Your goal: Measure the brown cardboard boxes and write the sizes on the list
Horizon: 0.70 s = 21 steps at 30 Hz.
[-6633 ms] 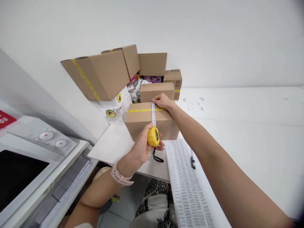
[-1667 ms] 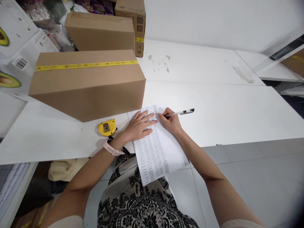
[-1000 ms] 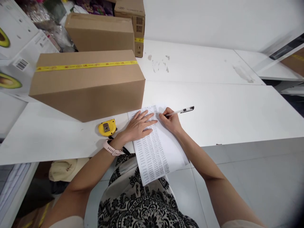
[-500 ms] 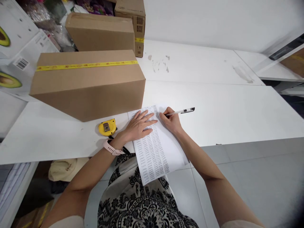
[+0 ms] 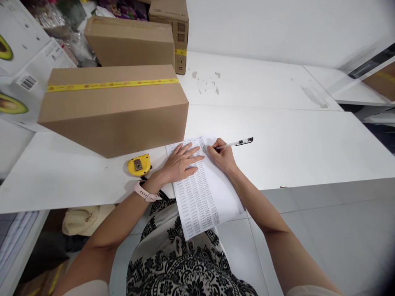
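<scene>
My right hand (image 5: 222, 156) grips a pen (image 5: 237, 143) with its tip on the upper part of a printed sheet (image 5: 202, 193) that hangs over the table's front edge. My left hand (image 5: 181, 163) lies flat on the sheet with its fingers spread, holding it down. A yellow tape measure (image 5: 139, 165) rests on the white table (image 5: 293, 144) just left of that hand. Behind it stands a closed cardboard box (image 5: 114, 107) sealed with yellow tape.
More cardboard boxes (image 5: 131, 40) and white avocado-printed cartons (image 5: 21, 70) are stacked at the back left. A white wall runs behind the table. A shelf (image 5: 367, 88) juts in at the right. Tiled floor lies below the front edge.
Earlier I stretched the tape measure across the box top with both hands. Now it lies on the table, and my hands are on the sheet. In the last second only the pen shifts slightly.
</scene>
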Each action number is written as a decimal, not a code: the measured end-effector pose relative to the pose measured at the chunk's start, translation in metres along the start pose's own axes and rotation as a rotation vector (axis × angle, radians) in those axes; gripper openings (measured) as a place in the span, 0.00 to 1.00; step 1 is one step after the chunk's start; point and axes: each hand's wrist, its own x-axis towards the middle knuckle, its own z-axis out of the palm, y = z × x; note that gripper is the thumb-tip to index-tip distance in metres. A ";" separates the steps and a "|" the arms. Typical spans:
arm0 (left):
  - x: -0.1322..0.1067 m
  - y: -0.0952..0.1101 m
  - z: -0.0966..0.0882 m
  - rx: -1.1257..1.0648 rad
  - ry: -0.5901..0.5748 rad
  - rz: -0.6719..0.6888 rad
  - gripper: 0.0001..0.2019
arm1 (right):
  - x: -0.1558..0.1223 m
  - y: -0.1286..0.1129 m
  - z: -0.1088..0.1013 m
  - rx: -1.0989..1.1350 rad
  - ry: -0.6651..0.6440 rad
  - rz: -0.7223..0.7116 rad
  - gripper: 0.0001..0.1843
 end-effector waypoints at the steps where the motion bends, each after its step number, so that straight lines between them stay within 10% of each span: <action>1: 0.000 0.000 0.000 -0.005 0.001 0.001 0.24 | 0.000 0.000 0.000 -0.004 -0.001 -0.002 0.16; 21: -0.001 -0.003 0.003 -0.017 0.027 0.021 0.24 | 0.001 0.004 -0.001 -0.005 -0.001 0.008 0.16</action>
